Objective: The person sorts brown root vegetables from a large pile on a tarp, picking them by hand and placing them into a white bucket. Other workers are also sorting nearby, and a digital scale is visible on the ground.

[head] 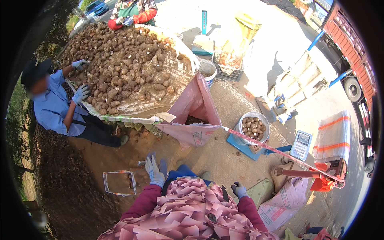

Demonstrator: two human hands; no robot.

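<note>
My left hand (154, 171), in a pale work glove, is held low with its fingers apart and holds nothing. Near my right side, my right hand (239, 189) wears a grey glove; its fingers look curled, and whether anything is in them cannot be told. Ahead stands a sorting table heaped with brown taro corms (129, 66). From its near corner hangs an open pink woven sack (192, 132), tied to a red-and-white rope (270, 147). A white bucket of corms (253, 129) stands on a blue platform scale (244, 148).
A co-worker (64, 102) in gloves leans at the table's left; another person (133, 15) works at its far side. A wire frame (119, 183) lies on the ground at left. At right are a scale display (301, 145), a metal post (306, 174) and pink sacks (283, 204).
</note>
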